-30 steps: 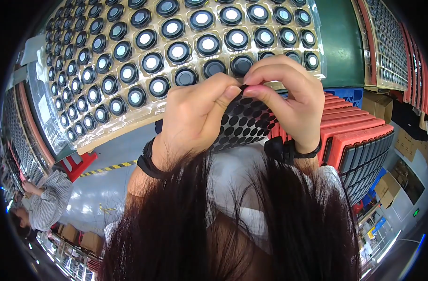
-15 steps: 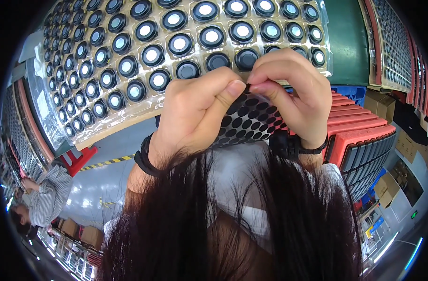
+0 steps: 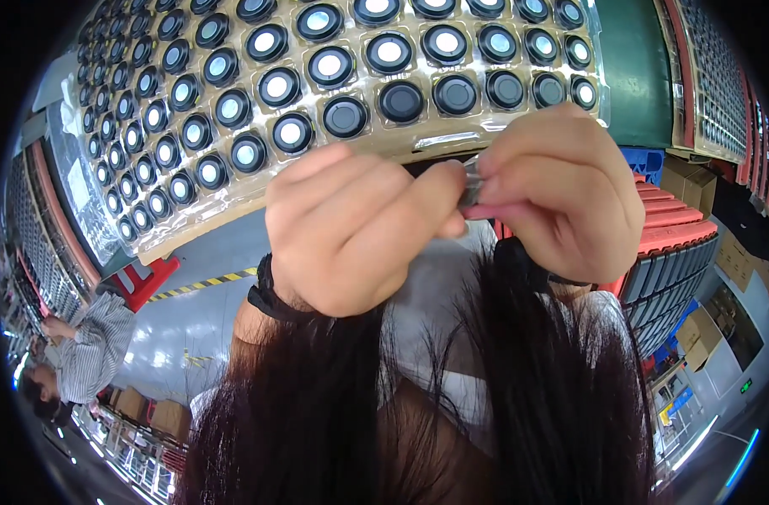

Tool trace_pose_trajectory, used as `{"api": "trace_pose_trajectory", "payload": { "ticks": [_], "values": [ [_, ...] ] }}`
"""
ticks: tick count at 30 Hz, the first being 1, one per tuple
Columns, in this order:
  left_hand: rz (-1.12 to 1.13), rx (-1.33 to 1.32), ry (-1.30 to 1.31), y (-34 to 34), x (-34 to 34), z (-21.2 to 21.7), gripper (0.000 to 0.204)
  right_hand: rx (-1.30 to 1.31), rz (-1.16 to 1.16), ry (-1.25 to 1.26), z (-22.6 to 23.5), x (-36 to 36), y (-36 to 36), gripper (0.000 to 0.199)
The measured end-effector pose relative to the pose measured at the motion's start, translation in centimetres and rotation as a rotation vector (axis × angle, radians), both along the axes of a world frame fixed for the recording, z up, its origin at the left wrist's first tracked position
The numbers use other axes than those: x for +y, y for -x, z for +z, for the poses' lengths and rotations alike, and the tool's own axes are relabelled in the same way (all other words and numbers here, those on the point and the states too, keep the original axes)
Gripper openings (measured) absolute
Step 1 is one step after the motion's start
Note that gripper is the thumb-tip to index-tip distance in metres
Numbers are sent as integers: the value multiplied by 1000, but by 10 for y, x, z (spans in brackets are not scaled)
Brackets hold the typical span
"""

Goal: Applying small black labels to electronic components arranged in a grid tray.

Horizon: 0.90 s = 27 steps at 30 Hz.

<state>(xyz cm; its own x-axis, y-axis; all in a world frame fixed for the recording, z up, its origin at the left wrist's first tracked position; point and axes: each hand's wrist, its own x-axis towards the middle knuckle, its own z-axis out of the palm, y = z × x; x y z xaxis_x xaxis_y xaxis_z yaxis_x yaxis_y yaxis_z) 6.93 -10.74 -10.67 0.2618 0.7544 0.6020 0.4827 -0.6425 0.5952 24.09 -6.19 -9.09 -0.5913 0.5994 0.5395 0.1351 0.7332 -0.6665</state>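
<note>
Both my hands meet just off the near edge of a clear plastic tray (image 3: 224, 198). My right hand (image 3: 565, 198) is closed in a pinch on a small greyish piece (image 3: 471, 192), too small and blurred to name. Against its other side press the closed fingers of my left hand (image 3: 359, 231), slightly smeared. In the tray sit rows of round black parts (image 3: 346, 116) in moulded pockets. Most have a white or pale blue round centre; several in the nearest row, such as the round part (image 3: 401, 101) ahead of my hands, have dark grey faces.
Red foam-like slabs and black trays (image 3: 666, 269) are stacked at my right. Beyond the tray's right end is a green surface (image 3: 628, 93), then another filled tray (image 3: 713, 93). A red stool (image 3: 149, 282) stands left; a person in a striped top (image 3: 98, 337) works farther left.
My hands have moved slightly toward me and right. The sheet with black dots below them has gone from view. More dark-faced parts show in the near row, and a greyish piece appears between my fingers.
</note>
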Motion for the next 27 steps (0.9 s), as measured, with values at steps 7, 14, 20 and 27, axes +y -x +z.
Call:
{"api": "trace_pose_trajectory", "payload": {
  "ticks": [7, 14, 20, 27],
  "values": [
    [-65, 42, -23, 5, -10, 9, 19, 123, 54, -74, -6, -9, 2, 23],
    [-105, 65, -64, 11, -17, 16, 25, 226, 79, -70, -1, -15, 5, 18],
    [-123, 133, -121, 14, -18, 20, 27, 193, 76, -27, 1, -19, 6, 16],
    [-164, 221, -185, 19, -15, 19, 28, 139, 121, 26, 1, -19, 3, 17]
  ]
}}
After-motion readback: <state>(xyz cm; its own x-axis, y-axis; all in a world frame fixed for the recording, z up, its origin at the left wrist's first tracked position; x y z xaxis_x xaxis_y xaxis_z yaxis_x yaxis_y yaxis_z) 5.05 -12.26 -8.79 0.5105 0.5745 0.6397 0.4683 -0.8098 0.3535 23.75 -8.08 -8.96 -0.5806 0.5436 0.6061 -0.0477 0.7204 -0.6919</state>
